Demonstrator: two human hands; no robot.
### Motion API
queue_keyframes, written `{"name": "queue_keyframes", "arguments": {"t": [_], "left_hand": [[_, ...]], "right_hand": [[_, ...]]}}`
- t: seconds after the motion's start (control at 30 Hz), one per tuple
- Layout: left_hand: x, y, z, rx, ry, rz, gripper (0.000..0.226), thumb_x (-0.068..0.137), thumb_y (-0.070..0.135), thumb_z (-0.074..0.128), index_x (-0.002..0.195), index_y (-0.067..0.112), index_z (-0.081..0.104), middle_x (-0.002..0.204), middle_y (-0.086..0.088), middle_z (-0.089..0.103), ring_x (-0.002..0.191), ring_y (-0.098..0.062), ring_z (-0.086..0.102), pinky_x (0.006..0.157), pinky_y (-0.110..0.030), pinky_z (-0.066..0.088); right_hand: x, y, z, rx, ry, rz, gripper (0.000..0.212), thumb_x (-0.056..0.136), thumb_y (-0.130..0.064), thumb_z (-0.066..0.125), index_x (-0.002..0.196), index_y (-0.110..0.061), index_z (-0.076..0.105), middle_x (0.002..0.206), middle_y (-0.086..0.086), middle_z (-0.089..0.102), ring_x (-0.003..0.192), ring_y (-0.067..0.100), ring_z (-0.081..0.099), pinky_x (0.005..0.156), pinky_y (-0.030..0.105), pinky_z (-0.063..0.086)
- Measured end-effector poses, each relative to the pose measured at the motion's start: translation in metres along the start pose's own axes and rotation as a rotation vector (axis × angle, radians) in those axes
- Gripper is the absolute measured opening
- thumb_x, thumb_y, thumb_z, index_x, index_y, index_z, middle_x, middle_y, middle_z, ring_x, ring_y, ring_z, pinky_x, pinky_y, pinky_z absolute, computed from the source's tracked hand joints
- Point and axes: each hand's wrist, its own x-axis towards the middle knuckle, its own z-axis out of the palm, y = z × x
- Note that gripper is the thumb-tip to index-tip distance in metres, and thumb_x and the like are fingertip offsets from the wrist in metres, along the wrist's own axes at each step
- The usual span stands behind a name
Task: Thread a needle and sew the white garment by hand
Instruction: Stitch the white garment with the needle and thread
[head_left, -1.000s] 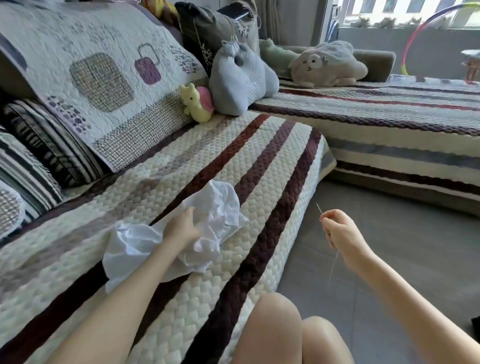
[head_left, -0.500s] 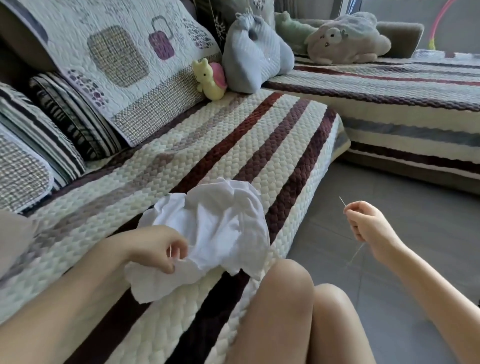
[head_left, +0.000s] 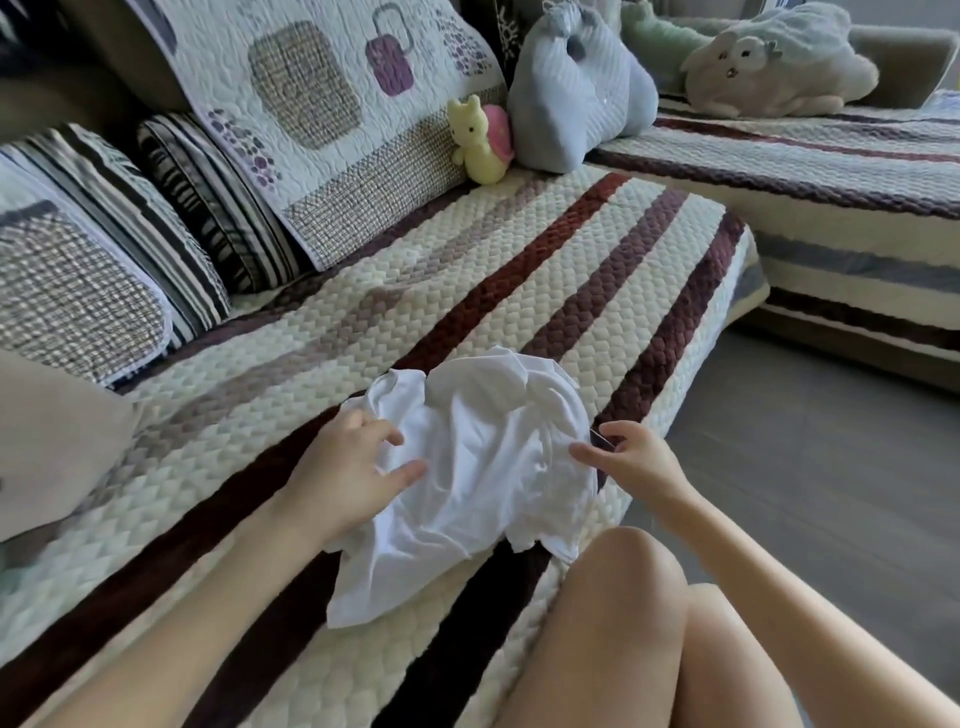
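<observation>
Soft white crumpled garment (head_left: 483, 457) on the striped quilted sofa (head_left: 467, 291) — light, floppy.
Left hand (head_left: 353, 467) rests spread on it; right hand (head_left: 639, 460) pinches a thin needle (head_left: 601, 437) — grab the cloth by an edge.

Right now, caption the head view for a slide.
Left hand rests on crumpled white fabric garment; right hand pinches thin metal needle.

A home living room, by the look of it: a corner sofa (head_left: 467, 291) under striped quilted covers, patchwork cushions (head_left: 332, 119), plush toys (head_left: 480, 137) along the backrest, grey floor (head_left: 810, 467).
</observation>
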Motion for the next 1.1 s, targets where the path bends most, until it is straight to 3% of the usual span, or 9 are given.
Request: {"name": "queue_keyframes", "arguments": {"t": [0.07,0.2,0.4,0.53,0.63,0.7,0.8,0.9,1.1], "left_hand": [[-0.02,0.004,0.006,0.101,-0.126,0.12,0.05,0.074,0.062,0.066,0.115,0.035,0.057,0.111,0.014,0.046,0.108,-0.005,0.043,0.081,-0.022,0.035],[-0.032,-0.009,0.025,0.346,-0.336,0.208,0.052,0.074,0.055,0.068,0.121,0.038,0.054,0.105,0.018,0.041,0.117,-0.009,0.037,0.09,-0.023,0.034],[-0.014,-0.013,0.008,-0.26,-0.168,0.164,0.011,0.088,0.018,0.065,0.09,0.028,0.069,0.093,0.018,0.065,0.084,0.003,0.06,0.075,-0.011,0.045],[0.047,-0.023,0.009,0.05,0.13,0.24,0.033,0.086,0.006,0.06,0.116,0.018,0.066,0.116,-0.001,0.06,0.107,-0.024,0.052,0.091,-0.031,0.039],[0.096,-0.026,0.014,0.269,0.042,0.189,0.051,0.084,0.021,0.062,0.134,0.028,0.052,0.135,0.0,0.048,0.124,-0.027,0.04,0.1,-0.036,0.032],[0.118,-0.029,0.017,0.261,-0.071,0.145,0.058,0.081,0.024,0.064,0.136,0.031,0.048,0.14,0.003,0.044,0.128,-0.025,0.038,0.102,-0.036,0.032],[0.14,-0.037,0.021,0.199,-0.157,0.163,0.038,0.077,0.024,0.069,0.114,0.027,0.064,0.124,0.002,0.057,0.119,-0.022,0.048,0.097,-0.036,0.04],[0.148,-0.039,0.025,0.17,-0.157,0.232,0.016,0.082,0.026,0.07,0.094,0.016,0.069,0.101,-0.001,0.063,0.103,-0.023,0.057,0.078,-0.03,0.041],[0.126,0.041,-0.006,-0.174,-0.033,0.457,0.019,0.091,0.024,0.061,0.082,0.008,0.059,0.07,0.012,0.057,0.067,0.0,0.052,0.06,-0.021,0.036]], "right_hand": [[0.004,0.001,0.013,-0.009,-0.045,-0.018,0.037,0.076,-0.04,0.075,0.059,-0.025,0.046,0.053,-0.015,0.045,0.053,0.007,0.041,0.053,0.026,0.029],[0.005,0.0,0.022,-0.049,0.009,-0.055,0.051,0.081,-0.02,0.071,0.053,-0.018,0.029,0.049,-0.007,0.031,0.049,0.012,0.028,0.052,0.031,0.021],[0.007,0.008,-0.042,-0.284,0.368,-0.099,0.043,0.083,-0.016,0.066,0.05,-0.014,0.038,0.05,0.0,0.041,0.054,0.022,0.04,0.048,0.032,0.024],[0.019,0.01,-0.069,-0.448,0.395,-0.067,0.016,0.086,-0.024,0.065,0.077,-0.011,0.065,0.078,0.008,0.064,0.084,0.034,0.059,0.062,0.035,0.039],[0.018,-0.002,-0.055,-0.515,0.443,-0.092,0.042,0.086,-0.03,0.067,0.124,-0.015,0.059,0.097,0.009,0.069,0.095,0.03,0.062,0.073,0.033,0.042],[0.015,-0.014,-0.042,-0.489,0.531,-0.184,0.044,0.086,-0.024,0.067,0.126,-0.012,0.056,0.082,0.007,0.066,0.085,0.031,0.063,0.067,0.032,0.038],[0.017,-0.018,-0.043,-0.46,0.56,-0.262,0.03,0.088,-0.024,0.064,0.116,-0.013,0.063,0.073,0.003,0.063,0.077,0.03,0.063,0.064,0.031,0.038],[0.024,0.0,-0.088,-0.439,0.636,-0.16,0.027,0.088,-0.026,0.062,0.112,-0.015,0.066,0.092,0.008,0.071,0.093,0.031,0.063,0.077,0.033,0.042],[-0.002,0.034,-0.203,-0.472,0.921,0.005,0.029,0.09,-0.027,0.06,0.113,-0.009,0.063,0.098,0.018,0.068,0.096,0.038,0.06,0.083,0.039,0.043]]}}
